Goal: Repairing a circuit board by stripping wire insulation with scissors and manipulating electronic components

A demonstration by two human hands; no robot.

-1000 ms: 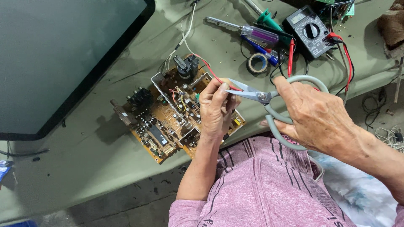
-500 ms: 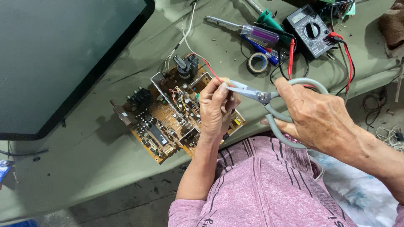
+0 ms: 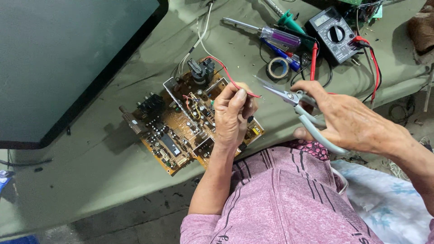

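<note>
A brown circuit board (image 3: 181, 129) crowded with components lies on the green cloth. My left hand (image 3: 233, 115) rests over its right part, fingers pinched on a thin red wire (image 3: 226, 72) that runs from the board. My right hand (image 3: 348, 119) grips grey-handled needle-nose pliers (image 3: 294, 101); their open jaws point left toward the wire's free end, just right of my left fingers and apart from them.
A large dark screen (image 3: 68, 63) fills the upper left. Behind the board lie a purple-handled screwdriver (image 3: 271, 32), a roll of tape (image 3: 277, 68), a black multimeter (image 3: 333, 38) with red leads, and a green-handled tool (image 3: 289, 20). My pink shirt (image 3: 280, 199) is below.
The pliers have drawn back to the right, away from my left fingers, and their jaws are now apart. My left hand stays on the wire.
</note>
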